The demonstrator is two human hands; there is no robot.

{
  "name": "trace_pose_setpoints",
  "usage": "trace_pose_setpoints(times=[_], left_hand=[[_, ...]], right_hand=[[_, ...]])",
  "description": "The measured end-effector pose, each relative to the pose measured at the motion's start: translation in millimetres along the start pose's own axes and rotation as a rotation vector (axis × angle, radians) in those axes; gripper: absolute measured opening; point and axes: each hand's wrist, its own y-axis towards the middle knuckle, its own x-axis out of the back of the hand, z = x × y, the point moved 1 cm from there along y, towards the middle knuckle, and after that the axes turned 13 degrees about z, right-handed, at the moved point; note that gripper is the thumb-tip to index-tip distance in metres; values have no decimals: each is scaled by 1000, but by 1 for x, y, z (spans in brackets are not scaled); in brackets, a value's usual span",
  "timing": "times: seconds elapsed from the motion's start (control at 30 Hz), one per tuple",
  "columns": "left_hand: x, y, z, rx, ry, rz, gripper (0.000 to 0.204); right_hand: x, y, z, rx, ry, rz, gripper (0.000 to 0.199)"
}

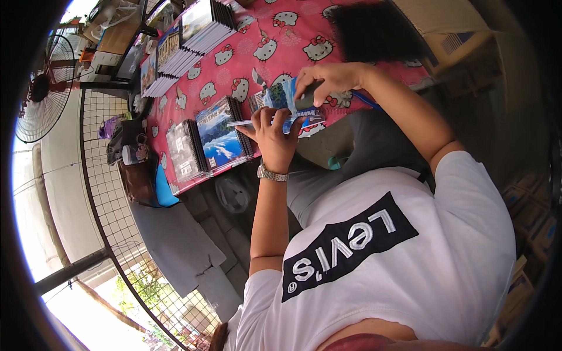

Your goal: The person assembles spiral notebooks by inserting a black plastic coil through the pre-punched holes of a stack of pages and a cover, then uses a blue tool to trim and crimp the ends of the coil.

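My left hand, with a metal wristwatch, is closed on a thin printed calendar sheet stack at the near edge of the table. The thumb and fingers pinch its edge. Over the same pages my right hand curls its fingers around a dark grey piece, whose kind I cannot make out. Blue landscape pictures show just beyond the left hand. To the left lie wire-bound calendars with a blue waterfall cover, and next to them a greyish wire-bound stack.
Tall stacks of printed booklets stand at the far left of the pink patterned tablecloth. A black mat lies at the far right, near a cardboard box. Blue-handled pliers rest by my right forearm. A fan stands left.
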Motion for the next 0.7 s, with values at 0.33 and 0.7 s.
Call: trace_pose_setpoints(times=[0.33,0.7], left_hand=[[16,6,2,-21,-63,93,34],[10,5,8,-14,-89,61,40]], right_hand=[[-5,3,5,233,370,147,51],[-8,10,12,356,554,280,53]])
